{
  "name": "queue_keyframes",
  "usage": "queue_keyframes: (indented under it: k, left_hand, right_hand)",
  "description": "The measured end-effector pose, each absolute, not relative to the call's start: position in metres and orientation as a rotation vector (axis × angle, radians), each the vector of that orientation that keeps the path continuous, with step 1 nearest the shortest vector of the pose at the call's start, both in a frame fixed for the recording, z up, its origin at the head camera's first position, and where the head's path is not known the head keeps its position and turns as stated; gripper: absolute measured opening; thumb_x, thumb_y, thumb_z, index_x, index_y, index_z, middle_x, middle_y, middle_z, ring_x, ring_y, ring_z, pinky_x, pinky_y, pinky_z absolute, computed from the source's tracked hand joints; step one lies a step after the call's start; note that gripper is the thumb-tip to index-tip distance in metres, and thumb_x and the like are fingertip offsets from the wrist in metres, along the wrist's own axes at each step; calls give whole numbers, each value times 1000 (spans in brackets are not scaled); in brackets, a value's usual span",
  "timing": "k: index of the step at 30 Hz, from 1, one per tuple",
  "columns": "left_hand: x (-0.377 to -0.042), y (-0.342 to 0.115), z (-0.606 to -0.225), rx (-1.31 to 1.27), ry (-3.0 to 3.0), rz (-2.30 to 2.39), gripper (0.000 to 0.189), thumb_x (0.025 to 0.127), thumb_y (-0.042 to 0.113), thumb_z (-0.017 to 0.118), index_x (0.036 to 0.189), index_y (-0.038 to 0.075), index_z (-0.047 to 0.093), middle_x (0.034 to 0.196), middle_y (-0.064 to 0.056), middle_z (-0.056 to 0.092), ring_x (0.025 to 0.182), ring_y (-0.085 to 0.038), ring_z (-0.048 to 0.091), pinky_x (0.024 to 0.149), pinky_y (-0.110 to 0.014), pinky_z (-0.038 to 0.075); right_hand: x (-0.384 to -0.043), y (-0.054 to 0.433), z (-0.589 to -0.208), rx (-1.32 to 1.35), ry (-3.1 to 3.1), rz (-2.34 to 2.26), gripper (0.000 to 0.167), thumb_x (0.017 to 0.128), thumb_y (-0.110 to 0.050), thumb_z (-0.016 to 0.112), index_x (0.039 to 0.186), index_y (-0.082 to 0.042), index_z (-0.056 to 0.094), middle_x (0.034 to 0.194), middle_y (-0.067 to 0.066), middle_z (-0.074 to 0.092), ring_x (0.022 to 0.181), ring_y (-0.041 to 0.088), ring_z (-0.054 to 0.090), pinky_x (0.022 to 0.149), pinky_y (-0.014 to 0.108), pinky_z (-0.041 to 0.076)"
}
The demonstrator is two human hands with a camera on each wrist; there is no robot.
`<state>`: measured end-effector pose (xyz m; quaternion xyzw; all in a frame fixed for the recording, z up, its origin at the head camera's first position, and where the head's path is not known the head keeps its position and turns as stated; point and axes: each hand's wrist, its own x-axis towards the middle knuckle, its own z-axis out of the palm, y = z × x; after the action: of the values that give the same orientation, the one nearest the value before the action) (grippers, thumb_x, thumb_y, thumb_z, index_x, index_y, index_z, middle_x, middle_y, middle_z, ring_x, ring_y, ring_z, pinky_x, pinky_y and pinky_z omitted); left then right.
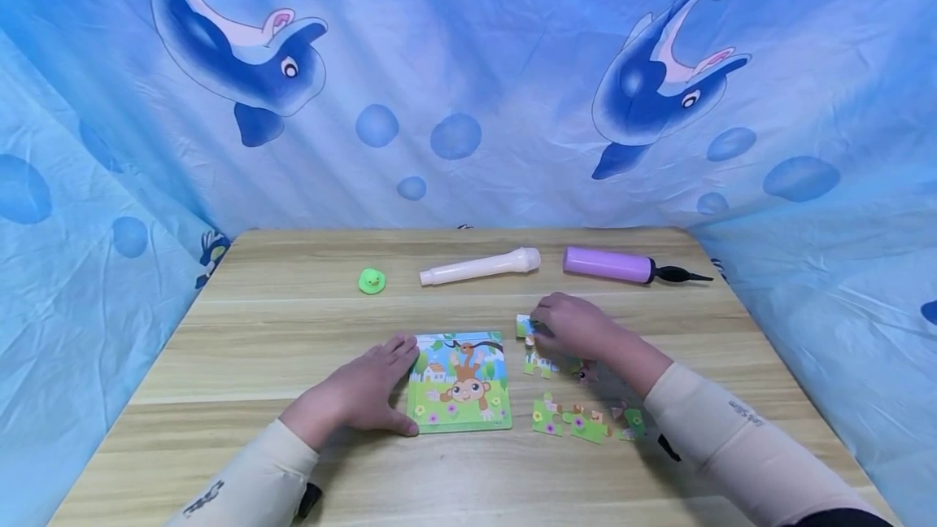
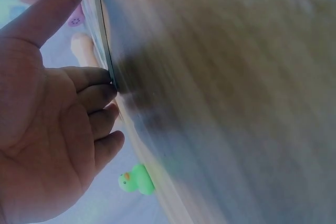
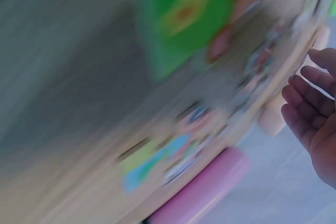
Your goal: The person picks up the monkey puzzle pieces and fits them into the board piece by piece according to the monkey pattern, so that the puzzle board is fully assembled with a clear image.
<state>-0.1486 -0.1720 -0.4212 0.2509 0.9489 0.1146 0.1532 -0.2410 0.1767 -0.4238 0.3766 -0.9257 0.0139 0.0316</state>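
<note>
A square picture puzzle board with a monkey scene lies on the table. Its left side is touched by my left hand, thumb at the near corner and fingers farther up. The left wrist view shows those fingertips against the thin board edge. My right hand is over the loose pieces, its fingertips beside a blue-and-white puzzle piece; whether they touch it is unclear. In the blurred right wrist view, the right fingers look loosely bent, with nothing visible between them. Nearer lie green puzzle pieces.
Behind the board are a green toy duck, a pale pink stick-shaped toy and a purple hand pump with a black nozzle. Other loose pieces lie partly under the right forearm. A blue dolphin-print curtain surrounds the wooden table.
</note>
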Motion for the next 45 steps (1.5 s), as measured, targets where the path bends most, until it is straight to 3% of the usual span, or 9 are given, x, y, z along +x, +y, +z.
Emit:
queue_keyframes:
  k: [9, 16, 22, 31, 39, 45]
  left_hand:
    - [-148, -173, -422, 711, 2716, 317, 116, 69, 66, 76, 153, 1, 29, 162, -13, 22, 151, -33, 16, 122, -50, 20]
    - [-150, -173, -423, 704, 2718, 322, 117, 69, 68, 76, 153, 0, 30, 162, -14, 23, 150, -34, 18, 122, -51, 21]
    - [-150, -172, -420, 705, 2717, 303, 116, 70, 67, 75, 153, 0, 30, 162, -14, 23, 150, -34, 18, 122, -50, 21]
    - [-151, -172, -421, 709, 2717, 271, 115, 71, 68, 74, 154, 2, 28, 163, -12, 22, 151, -32, 16, 122, -49, 20]
    - [-151, -173, -421, 694, 2710, 278, 115, 71, 67, 75, 154, 2, 28, 163, -12, 22, 151, -32, 17, 122, -50, 20]
    - [-150, -173, -422, 687, 2705, 303, 114, 70, 67, 75, 154, 4, 28, 163, -12, 21, 151, -33, 17, 122, -50, 21]
  right_hand:
    - [-228, 118, -418, 1370, -2732, 43, 24, 91, -34, 69, 105, -15, 72, 99, -1, 68, 92, 15, 63, 84, 31, 56]
    - [-221, 76, -419, 1503, -2675, -70, 18, 94, -35, 64, 99, -18, 71, 94, -5, 67, 85, 11, 60, 78, 27, 54]
    - [-219, 53, -425, 1495, -2637, -213, 24, 96, -38, 60, 103, -20, 73, 96, -5, 67, 83, 11, 59, 75, 27, 54]
    - [-214, 43, -427, 1478, -2654, -242, 31, 98, -40, 55, 114, -21, 72, 106, -1, 63, 89, 13, 57, 76, 27, 54]
    - [-214, 44, -430, 1470, -2747, -245, 44, 100, -43, 51, 137, -20, 59, 124, 2, 57, 109, 16, 54, 90, 31, 53]
    - [-216, 44, -431, 1479, -2789, -241, 48, 100, -44, 51, 141, -20, 55, 124, 1, 55, 107, 14, 52, 92, 29, 52]
